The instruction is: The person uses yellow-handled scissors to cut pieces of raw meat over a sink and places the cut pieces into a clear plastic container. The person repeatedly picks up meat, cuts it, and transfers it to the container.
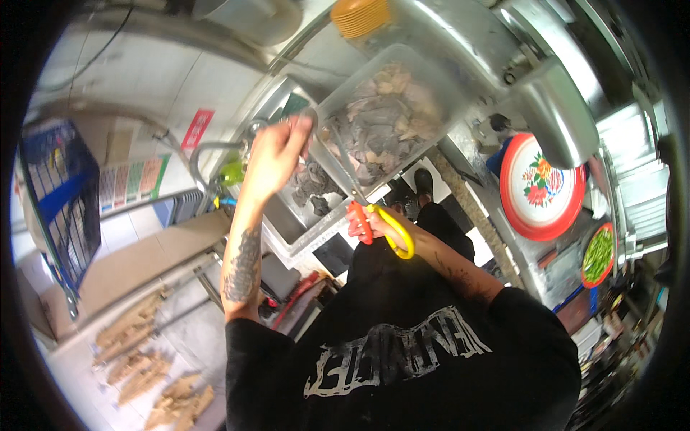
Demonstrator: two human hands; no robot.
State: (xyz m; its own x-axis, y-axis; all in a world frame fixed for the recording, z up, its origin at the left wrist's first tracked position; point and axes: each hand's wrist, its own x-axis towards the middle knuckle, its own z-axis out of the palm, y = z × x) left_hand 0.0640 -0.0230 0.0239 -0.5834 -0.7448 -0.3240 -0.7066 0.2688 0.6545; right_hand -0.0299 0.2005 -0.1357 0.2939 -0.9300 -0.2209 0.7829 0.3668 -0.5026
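My left hand [280, 148] is raised over the near side of a metal sink [294, 245], its fingers closed on a small grey piece [308, 117], too blurred to name. In my right hand [369, 223] is a pair of scissors [399, 231] with red and yellow handles, its blades pointing away from me towards the left hand. Beyond them, a clear plastic tub [329, 97] holds many limp grey and pale pieces, perhaps meat or tripe. Darker grey pieces [315, 186] lie in the sink below the left hand.
A curved faucet [199, 161] and green bottle [232, 173] stand left. On the right counter are a red-rimmed floral tray [509, 199], a metal container [560, 113] and a plate of chopped greens [598, 256]. Stacked orange dishes [360, 19] are at the far side; a blue basket [64, 188] is far left.
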